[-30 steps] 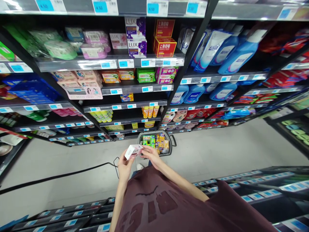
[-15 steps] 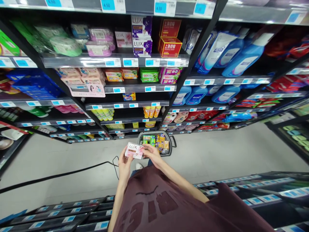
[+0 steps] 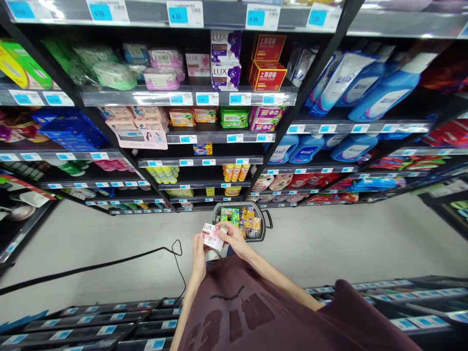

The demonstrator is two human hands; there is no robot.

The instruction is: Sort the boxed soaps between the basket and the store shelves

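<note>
Between my two hands is a white and pink LUX soap box (image 3: 212,238), printed side up and a little tilted. My left hand (image 3: 199,247) grips its left edge. My right hand (image 3: 231,235) is closed on the right end, thumb over the top face. Just beyond the hands, a grey shopping basket (image 3: 264,233) stands on the floor by the shelf foot, holding green, orange and purple packs. On an upper shelf sit a similar pink LUX box (image 3: 198,64) and stacked purple LUX boxes (image 3: 225,76).
Shelves ahead carry red soap boxes (image 3: 269,76), wrapped soaps (image 3: 161,79), green soap packs (image 3: 234,117) and blue detergent bottles (image 3: 387,90). A black cable (image 3: 109,263) stretches across the floor at left. Another shelf unit (image 3: 120,319) stands close at the bottom.
The soap box has turned clockwise and shifted slightly right and down, with both hands still on it. The camera view has shifted, moving the shelves and basket slightly right.
</note>
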